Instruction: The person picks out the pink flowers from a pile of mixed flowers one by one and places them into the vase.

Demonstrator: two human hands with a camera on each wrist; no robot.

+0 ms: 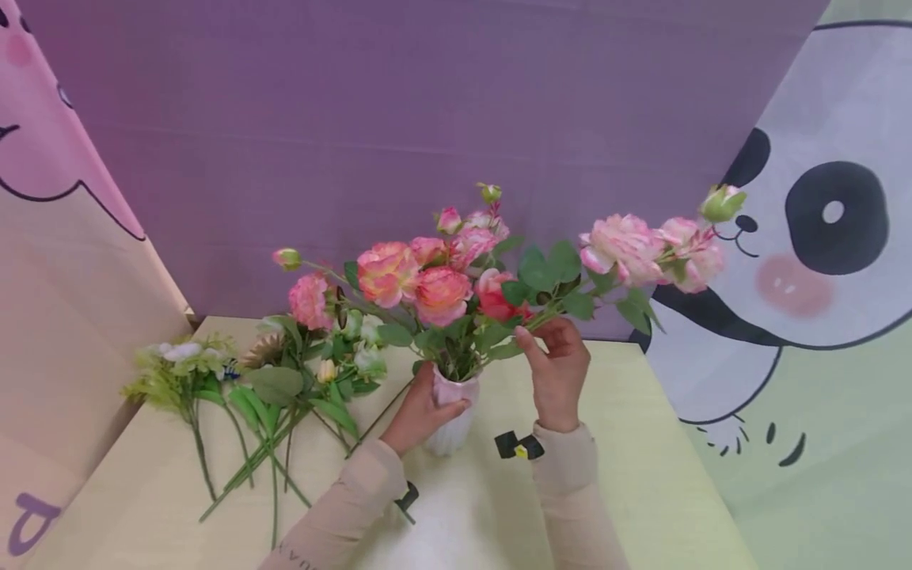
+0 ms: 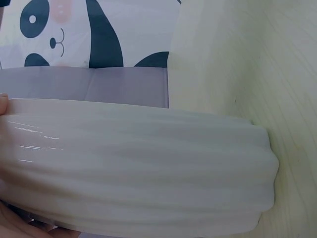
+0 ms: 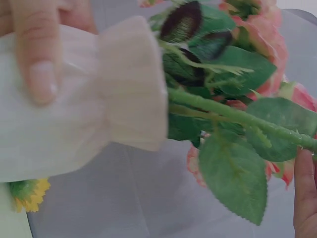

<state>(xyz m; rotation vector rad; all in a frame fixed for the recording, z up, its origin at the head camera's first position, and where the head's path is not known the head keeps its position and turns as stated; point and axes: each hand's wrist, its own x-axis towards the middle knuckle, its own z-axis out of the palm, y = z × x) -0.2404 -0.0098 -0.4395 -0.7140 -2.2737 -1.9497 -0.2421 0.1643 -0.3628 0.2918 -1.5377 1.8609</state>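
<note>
A white ribbed vase (image 1: 452, 431) with a ruffled rim stands on the table, holding several pink and coral artificial flowers (image 1: 442, 294). My left hand (image 1: 420, 413) grips it just below the rim, thumb across the front; the left wrist view shows its fluted side (image 2: 143, 163) down to the base. To the right of the vase, my right hand (image 1: 561, 376) pinches a green flower stem (image 3: 237, 117) between thumb and fingers. That stem leans out of the mouth to the right, bearing pale pink blooms (image 1: 623, 249) and a green bud. Leaves partly hide the other stems.
Left of the vase lies a loose pile of artificial stems (image 1: 274, 443), with white flowers (image 1: 370, 356), a brownish bloom (image 1: 264, 351) and leafy greens (image 1: 164, 376). A purple backdrop (image 1: 427, 103) rises behind the pale table (image 1: 641, 459); a panda-printed panel (image 1: 855, 332) stands to the right.
</note>
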